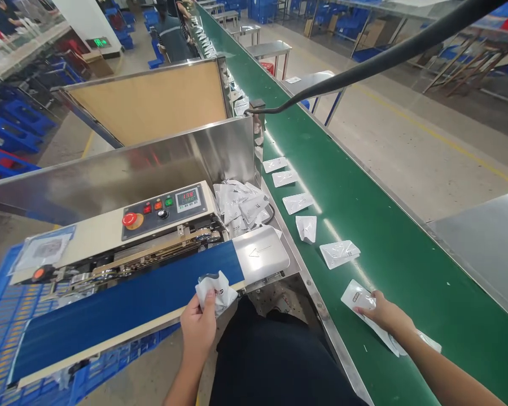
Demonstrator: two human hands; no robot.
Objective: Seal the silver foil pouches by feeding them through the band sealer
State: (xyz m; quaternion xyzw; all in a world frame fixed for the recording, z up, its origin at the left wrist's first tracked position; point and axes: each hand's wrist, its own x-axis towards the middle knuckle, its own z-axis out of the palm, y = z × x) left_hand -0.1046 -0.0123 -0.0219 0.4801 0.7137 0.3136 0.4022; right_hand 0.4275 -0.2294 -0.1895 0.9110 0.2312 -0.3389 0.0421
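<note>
My left hand is closed on a crumpled white pouch, held above the front edge of the sealing machine's blue belt. On the green conveyor, my right hand has its thumb and fingers on a white pouch with a dark label. More pouches lie partly under my right wrist and forearm. Farther up the green belt several white pouches rest in a line, the nearest one lying flat. A pile of white pouches sits behind the metal plate marked with an arrow.
The machine's control panel has a red button and a lit display. Behind it stands a steel partition. A black cable crosses above the green conveyor. A person is beside the far belt. A blue crate is at left.
</note>
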